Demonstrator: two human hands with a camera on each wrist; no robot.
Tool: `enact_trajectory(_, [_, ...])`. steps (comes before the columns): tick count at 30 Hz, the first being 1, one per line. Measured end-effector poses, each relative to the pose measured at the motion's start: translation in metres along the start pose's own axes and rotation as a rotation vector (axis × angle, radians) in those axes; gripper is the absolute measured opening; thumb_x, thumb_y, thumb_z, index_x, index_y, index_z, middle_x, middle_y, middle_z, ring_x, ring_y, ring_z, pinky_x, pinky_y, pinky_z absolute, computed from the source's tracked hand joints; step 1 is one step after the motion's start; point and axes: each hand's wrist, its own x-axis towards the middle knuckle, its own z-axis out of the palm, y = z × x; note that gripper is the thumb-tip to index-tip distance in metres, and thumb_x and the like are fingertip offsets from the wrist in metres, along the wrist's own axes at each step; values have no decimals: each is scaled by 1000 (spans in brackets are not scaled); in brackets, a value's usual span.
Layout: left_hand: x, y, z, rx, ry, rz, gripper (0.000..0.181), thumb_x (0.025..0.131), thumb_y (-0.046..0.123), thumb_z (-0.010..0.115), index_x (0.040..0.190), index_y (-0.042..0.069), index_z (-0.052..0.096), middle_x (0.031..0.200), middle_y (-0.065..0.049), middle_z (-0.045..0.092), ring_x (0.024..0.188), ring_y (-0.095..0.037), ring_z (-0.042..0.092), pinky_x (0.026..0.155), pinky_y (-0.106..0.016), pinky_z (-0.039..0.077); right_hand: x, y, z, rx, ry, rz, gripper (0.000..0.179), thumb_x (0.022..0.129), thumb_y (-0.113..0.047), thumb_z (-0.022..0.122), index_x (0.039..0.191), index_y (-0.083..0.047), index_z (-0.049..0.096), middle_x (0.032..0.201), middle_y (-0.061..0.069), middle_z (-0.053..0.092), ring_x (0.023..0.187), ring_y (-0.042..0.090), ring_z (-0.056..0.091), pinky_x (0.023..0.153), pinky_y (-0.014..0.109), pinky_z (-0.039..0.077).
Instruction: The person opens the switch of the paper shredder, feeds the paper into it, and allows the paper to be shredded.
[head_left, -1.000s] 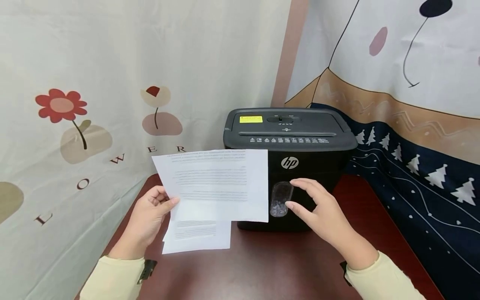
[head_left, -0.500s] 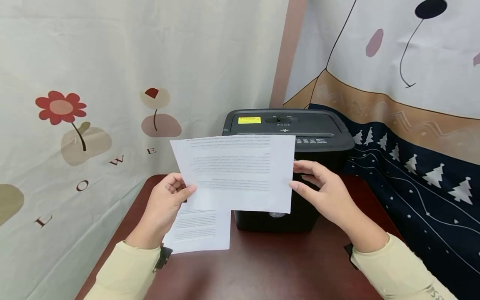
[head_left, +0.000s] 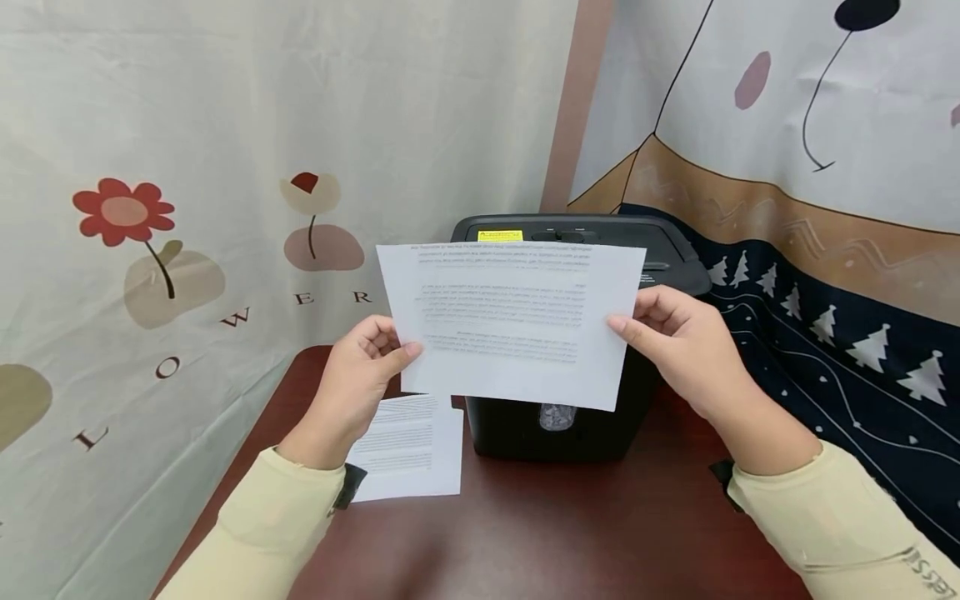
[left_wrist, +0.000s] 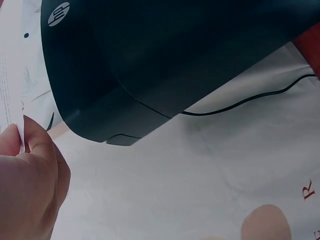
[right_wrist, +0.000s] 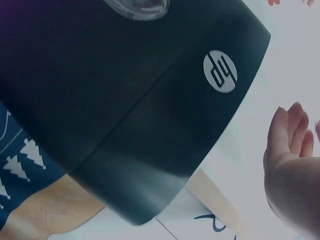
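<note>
The right hand (head_left: pixel 686 346) has joined the left hand (head_left: pixel 356 375); both pinch the white printed paper sheet (head_left: pixel 510 325), steadied between them, black box-shaped plastic shredder (head_left: pixel 513 433) beyond.

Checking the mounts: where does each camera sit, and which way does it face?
Head: worn on the head, forward and down at sheet and shredder; left hand, right hand, sleeves show.
Left wrist: that wrist, forward at shredder; left hand pinching the sheet shows.
Right wrist: that wrist, forward at shredder; right hand shows.
Shared: both wrist views show the logo, hidden in the head view.
</note>
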Motion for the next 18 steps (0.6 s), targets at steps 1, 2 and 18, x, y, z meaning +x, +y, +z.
enact_trajectory(1, [1,2,1,9,-5,6,14,87,-4,66,96,2,58,90,-1,64,86,-13,57,77,-23,47,1,-1,-2,-1,1,5,24,92,-18,66,106,1,63,96,-8,70,80,10,62,72,18,51])
enact_trajectory(2, [1,4,1,17,-12,12,14,87,-4,66,97,1,58,90,-2,64,86,-13,57,78,-23,47,1,-1,-4,-1,3,11,24,92,-18,66,105,1,64,95,-10,70,80,10,62,71,17,50])
enact_trajectory(18, [19,41,7,68,-115,43,12,90,5,65,100,2,59,89,0,66,85,-13,60,82,-27,47,19,-12,-37,33,-13,-10,3,91,-12,67,92,-15,67,91,-16,70,82,5,64,75,15,51])
